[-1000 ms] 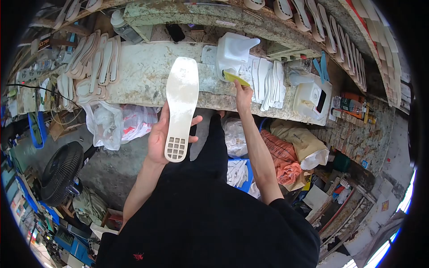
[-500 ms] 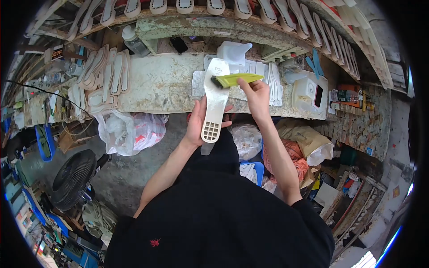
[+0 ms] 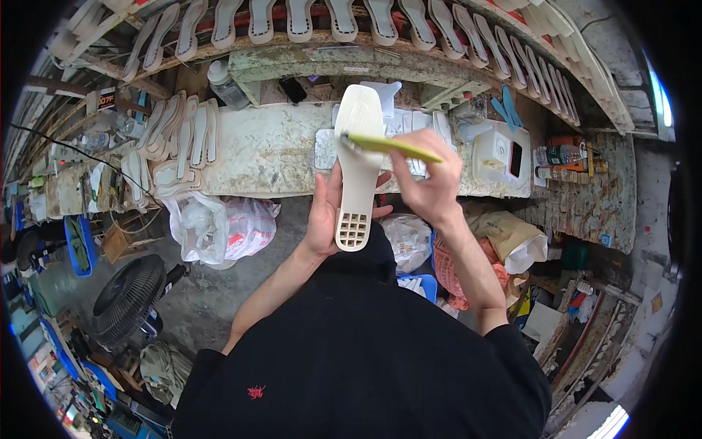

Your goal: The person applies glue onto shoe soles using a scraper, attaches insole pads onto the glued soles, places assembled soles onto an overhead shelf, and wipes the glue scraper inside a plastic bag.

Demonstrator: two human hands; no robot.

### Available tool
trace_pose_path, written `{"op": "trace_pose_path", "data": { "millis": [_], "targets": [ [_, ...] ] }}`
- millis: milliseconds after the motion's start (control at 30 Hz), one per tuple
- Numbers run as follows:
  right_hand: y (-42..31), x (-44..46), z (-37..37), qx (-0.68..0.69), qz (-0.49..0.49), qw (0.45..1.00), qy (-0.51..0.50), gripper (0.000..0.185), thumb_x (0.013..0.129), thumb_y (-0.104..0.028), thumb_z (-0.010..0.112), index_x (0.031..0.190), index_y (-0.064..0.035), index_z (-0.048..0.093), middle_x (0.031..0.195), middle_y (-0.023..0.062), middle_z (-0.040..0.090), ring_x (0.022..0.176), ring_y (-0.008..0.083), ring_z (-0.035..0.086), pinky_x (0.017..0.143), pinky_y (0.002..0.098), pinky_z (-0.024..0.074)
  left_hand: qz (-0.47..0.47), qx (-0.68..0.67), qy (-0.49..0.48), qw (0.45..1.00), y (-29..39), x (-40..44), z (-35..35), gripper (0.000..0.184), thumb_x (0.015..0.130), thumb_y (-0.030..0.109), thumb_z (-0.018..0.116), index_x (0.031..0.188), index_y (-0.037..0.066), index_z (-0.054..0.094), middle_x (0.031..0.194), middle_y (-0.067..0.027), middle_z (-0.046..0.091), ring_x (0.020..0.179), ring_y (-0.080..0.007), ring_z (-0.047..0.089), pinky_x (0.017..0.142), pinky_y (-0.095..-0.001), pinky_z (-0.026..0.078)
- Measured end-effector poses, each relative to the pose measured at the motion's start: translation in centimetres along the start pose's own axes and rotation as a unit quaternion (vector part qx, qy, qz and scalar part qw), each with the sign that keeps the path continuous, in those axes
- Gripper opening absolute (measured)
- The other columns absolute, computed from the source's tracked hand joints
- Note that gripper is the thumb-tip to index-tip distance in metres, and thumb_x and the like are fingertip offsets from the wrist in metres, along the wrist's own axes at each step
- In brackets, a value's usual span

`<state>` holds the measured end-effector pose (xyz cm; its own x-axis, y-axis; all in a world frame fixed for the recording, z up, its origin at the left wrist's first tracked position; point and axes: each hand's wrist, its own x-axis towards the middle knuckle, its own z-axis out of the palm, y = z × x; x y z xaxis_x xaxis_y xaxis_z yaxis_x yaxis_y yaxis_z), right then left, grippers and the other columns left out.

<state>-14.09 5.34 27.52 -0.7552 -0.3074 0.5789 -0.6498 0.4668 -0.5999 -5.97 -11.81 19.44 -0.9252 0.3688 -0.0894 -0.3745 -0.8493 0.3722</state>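
Observation:
A cream shoe sole (image 3: 358, 179) with a grid of square holes at its heel end lies lengthwise in front of me. My left hand (image 3: 324, 219) grips it from beneath, thumb on the near side and fingertips showing past the far edge. In my right hand (image 3: 433, 179) is a brush (image 3: 398, 148) with a yellow-green handle, pinched between thumb and fingers. Its bristle end touches the sole's surface around the narrower middle, and the bristles are mostly hidden. Behind the sole's toe end, a white plastic container (image 3: 386, 95) stands on the bench, partly covered.
Pale soles (image 3: 300, 22) line the rack above the worn workbench (image 3: 270, 150). More soles (image 3: 175, 132) are piled at its left. A cut-open white jug (image 3: 497, 150) holds a phone at the right. Plastic bags (image 3: 223, 227) and a black fan (image 3: 130, 298) are below.
The brush has tilted and slid a little down the sole, its handle end now lower. My right hand has moved right and down. The sole sits slightly lower in view.

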Motion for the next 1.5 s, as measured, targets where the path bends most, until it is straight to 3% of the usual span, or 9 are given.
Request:
{"op": "trace_pose_path", "data": {
  "millis": [100,200,333,467,633,767,1000,1333,1500],
  "targets": [
    [1.3,1.6,0.1,-0.068,0.005,0.994,0.085,0.019,0.084,0.007,0.076,0.101,-0.0005,0.077,0.096,0.0137,0.076,0.084,0.0282,0.073,0.076,0.0343,0.0575,-0.014,0.003,0.007,1.000,0.0,-0.3,1.0,0.082,0.105,0.072,0.020,0.167,0.019,0.016,0.164,-0.0138,0.037,0.150,-0.0348,0.040,0.110,-0.0606,0.050],
    [-0.1,1.0,0.3,-0.012,-0.067,0.997,-0.037,0.025,0.079,0.005,0.078,0.103,-0.0025,0.076,0.095,0.0124,0.076,0.082,0.0305,0.071,0.073,0.0368,0.0578,-0.031,0.014,0.005,0.999,0.1,-0.5,0.9,0.087,0.103,0.076,0.019,0.166,0.015,0.019,0.160,-0.0166,0.043,0.150,-0.0351,0.041,0.111,-0.0589,0.050],
    [-0.2,1.7,0.0,-0.049,-0.002,0.994,0.099,0.024,0.079,0.007,0.078,0.101,-0.0020,0.077,0.095,0.0123,0.076,0.081,0.0300,0.071,0.071,0.0384,0.0569,-0.014,0.001,0.019,1.000,0.3,-0.4,1.8,0.089,0.102,0.077,0.017,0.166,0.015,0.023,0.161,-0.0140,0.043,0.150,-0.0346,0.041,0.113,-0.0588,0.048],
    [-1.5,0.4,0.3,0.043,-0.077,0.995,-0.037,0.023,0.080,0.006,0.077,0.102,0.0000,0.076,0.093,0.0122,0.075,0.079,0.0270,0.070,0.069,0.0366,0.0563,-0.010,-0.037,-0.020,0.999,0.6,-0.6,0.6,0.090,0.100,0.080,0.016,0.167,0.020,0.022,0.165,-0.0110,0.039,0.153,-0.0326,0.038,0.116,-0.0602,0.044],
    [-1.8,0.5,0.4,-0.012,-0.044,0.999,0.022,0.022,0.081,0.007,0.077,0.102,-0.0007,0.076,0.093,0.0129,0.075,0.076,0.0271,0.070,0.069,0.0349,0.0563,0.032,-0.073,-0.011,0.997,1.4,-0.3,1.7,0.089,0.100,0.081,0.014,0.167,0.023,0.024,0.166,-0.0083,0.037,0.152,-0.0310,0.040,0.118,-0.0588,0.042],
    [-4.4,-0.5,0.3,0.093,-0.015,0.996,-0.007,0.022,0.082,0.007,0.075,0.102,-0.0016,0.076,0.091,0.0109,0.076,0.077,0.0262,0.071,0.070,0.0342,0.0561,0.014,-0.032,0.021,0.999,2.7,0.1,1.5,0.100,0.092,0.091,0.014,0.168,0.026,0.024,0.164,-0.0213,0.039,0.132,-0.0307,0.060,0.094,-0.0416,0.060],
    [-5.7,-1.1,0.4,0.124,-0.055,0.990,-0.041,0.031,0.077,0.010,0.075,0.106,0.0000,0.076,0.092,0.0123,0.075,0.077,0.0279,0.071,0.068,0.0355,0.0564,0.107,-0.108,0.012,0.988,4.7,0.9,3.5,0.101,0.095,0.087,0.010,0.170,0.019,0.011,0.174,-0.0074,0.022,0.160,-0.0354,0.020,0.130,-0.0560,0.020],
    [-7.3,-1.8,0.7,0.032,-0.043,0.998,-0.029,0.033,0.073,0.009,0.078,0.104,0.0003,0.075,0.094,0.0139,0.075,0.077,0.0283,0.071,0.069,0.0370,0.0574,0.159,-0.136,0.004,0.978,6.2,1.5,2.9,0.098,0.097,0.085,0.019,0.169,0.019,0.018,0.173,-0.0067,0.026,0.160,-0.0372,0.018,0.130,-0.0594,0.015],
    [-9.0,-3.0,0.7,0.153,-0.093,0.981,-0.077,0.036,0.071,0.009,0.078,0.106,0.0033,0.073,0.094,0.0140,0.074,0.078,0.0285,0.071,0.067,0.0357,0.0574,0.158,-0.126,0.009,0.979,6.6,1.4,2.7,0.097,0.097,0.085,0.019,0.169,0.019,0.019,0.172,-0.0073,0.028,0.160,-0.0371,0.019,0.129,-0.0597,0.018]
  ]
}}
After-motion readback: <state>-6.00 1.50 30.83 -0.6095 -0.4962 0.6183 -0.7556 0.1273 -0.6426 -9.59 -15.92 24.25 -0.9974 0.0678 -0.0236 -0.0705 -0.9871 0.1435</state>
